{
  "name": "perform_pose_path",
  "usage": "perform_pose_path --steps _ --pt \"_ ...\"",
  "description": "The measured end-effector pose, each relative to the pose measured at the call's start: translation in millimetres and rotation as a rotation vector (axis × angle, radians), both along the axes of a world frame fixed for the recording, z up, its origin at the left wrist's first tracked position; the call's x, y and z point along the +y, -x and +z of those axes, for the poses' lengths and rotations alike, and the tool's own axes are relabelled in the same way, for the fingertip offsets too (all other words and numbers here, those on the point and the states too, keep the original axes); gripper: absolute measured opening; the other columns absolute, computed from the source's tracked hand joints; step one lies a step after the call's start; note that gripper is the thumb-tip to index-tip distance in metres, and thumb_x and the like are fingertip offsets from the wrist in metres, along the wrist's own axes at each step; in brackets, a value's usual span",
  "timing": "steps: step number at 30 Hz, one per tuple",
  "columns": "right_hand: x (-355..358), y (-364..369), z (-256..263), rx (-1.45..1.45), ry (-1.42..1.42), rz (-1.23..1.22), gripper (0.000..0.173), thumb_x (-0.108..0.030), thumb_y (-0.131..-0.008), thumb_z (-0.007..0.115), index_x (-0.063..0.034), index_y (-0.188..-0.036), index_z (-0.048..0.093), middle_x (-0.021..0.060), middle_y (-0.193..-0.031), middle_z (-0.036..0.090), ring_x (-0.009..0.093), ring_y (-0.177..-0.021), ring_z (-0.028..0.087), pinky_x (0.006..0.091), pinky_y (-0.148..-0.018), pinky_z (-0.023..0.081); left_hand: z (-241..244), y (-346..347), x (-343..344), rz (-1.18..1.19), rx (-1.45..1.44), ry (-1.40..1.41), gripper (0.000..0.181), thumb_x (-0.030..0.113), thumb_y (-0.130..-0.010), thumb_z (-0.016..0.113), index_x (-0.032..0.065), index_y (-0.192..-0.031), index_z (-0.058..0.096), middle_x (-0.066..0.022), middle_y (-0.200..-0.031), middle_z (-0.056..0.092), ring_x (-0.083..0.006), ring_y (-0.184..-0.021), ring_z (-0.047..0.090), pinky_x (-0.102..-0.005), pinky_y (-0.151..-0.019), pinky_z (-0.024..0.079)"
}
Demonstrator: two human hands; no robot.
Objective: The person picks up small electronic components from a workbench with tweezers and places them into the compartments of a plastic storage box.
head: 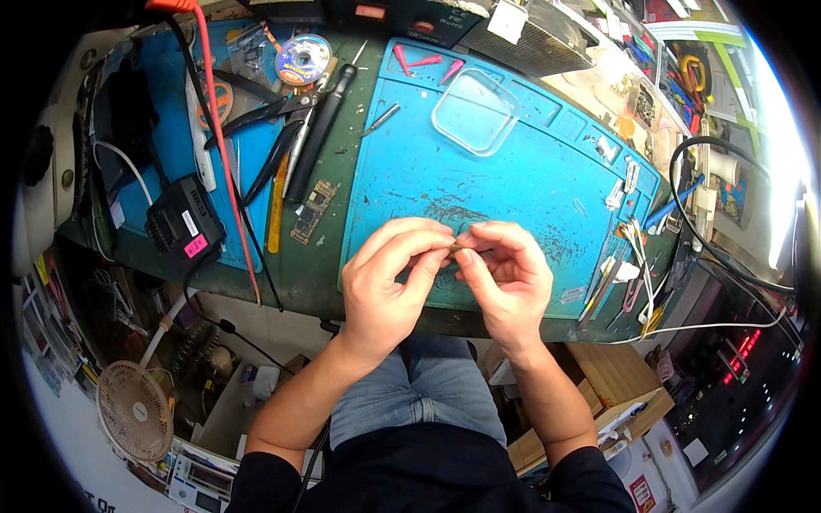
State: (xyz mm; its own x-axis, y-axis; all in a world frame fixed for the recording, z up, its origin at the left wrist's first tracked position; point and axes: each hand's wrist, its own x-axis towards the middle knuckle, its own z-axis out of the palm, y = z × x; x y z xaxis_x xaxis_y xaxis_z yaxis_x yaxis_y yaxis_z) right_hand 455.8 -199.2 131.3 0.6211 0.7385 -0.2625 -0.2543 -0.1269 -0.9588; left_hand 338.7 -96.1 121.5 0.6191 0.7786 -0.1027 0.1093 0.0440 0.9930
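Both hands meet over the near part of a blue silicone work mat (410,186). Between the fingertips lies a small dark metallic part (456,247), too small to name. My left hand (394,279) pinches its left end with thumb and forefinger. At its right end, the thumb and fingers of my right hand (510,276) close on the same part. Farther up the mat sit a clear plastic box or lid (476,112), a short metal tube-like piece (381,120) and several pink dispensing tips (424,61). A circuit board (314,211) rests left of the mat.
Left of the mat lie a black-handled tool (321,134), cutters (256,118), a solder wick spool (303,59) and a black device (186,218). A red cable (221,141) crosses there. Tweezers and cables (635,256) crowd the right edge. A speaker-like mesh box (532,45) stands behind.
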Motion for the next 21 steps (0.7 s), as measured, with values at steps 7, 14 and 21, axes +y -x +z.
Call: perform_pose_path --steps 7,14,21 --pt "-2.5 1.4 -2.5 -0.054 -0.037 -0.005 0.031 0.012 -0.09 0.071 0.0026 -0.119 0.066 0.014 -0.116 0.068 0.019 -0.102 0.071 0.0253 -0.078 0.059 -3.0 1.8 -0.8 -0.02 -0.023 -0.093 0.015 -0.013 -0.093 0.067 -0.0053 -0.105 0.071 -0.0153 -0.11 0.069 -0.0198 -0.097 0.071 -0.03 -0.08 0.064" --pt "-0.9 0.4 -3.4 -0.062 -0.043 -0.015 0.032 0.011 -0.089 0.072 0.002 -0.119 0.066 0.0134 -0.114 0.067 0.019 -0.102 0.071 0.0253 -0.078 0.059 -0.9 -1.5 -0.3 -0.005 -0.013 -0.055 0.015 -0.013 -0.092 0.068 -0.0051 -0.103 0.072 -0.0151 -0.109 0.07 -0.0204 -0.097 0.071 -0.0298 -0.079 0.063" --pt "-5.0 1.7 -2.6 -0.131 0.01 0.0 0.03 0.011 -0.092 0.071 0.0035 -0.121 0.065 0.0118 -0.115 0.064 0.016 -0.096 0.067 0.027 -0.083 0.057 6.7 -5.7 -0.8 0.021 0.051 -0.144 0.014 -0.008 -0.087 0.073 0.0002 -0.098 0.074 -0.0134 -0.102 0.074 -0.0245 -0.091 0.073 -0.0338 -0.078 0.06"
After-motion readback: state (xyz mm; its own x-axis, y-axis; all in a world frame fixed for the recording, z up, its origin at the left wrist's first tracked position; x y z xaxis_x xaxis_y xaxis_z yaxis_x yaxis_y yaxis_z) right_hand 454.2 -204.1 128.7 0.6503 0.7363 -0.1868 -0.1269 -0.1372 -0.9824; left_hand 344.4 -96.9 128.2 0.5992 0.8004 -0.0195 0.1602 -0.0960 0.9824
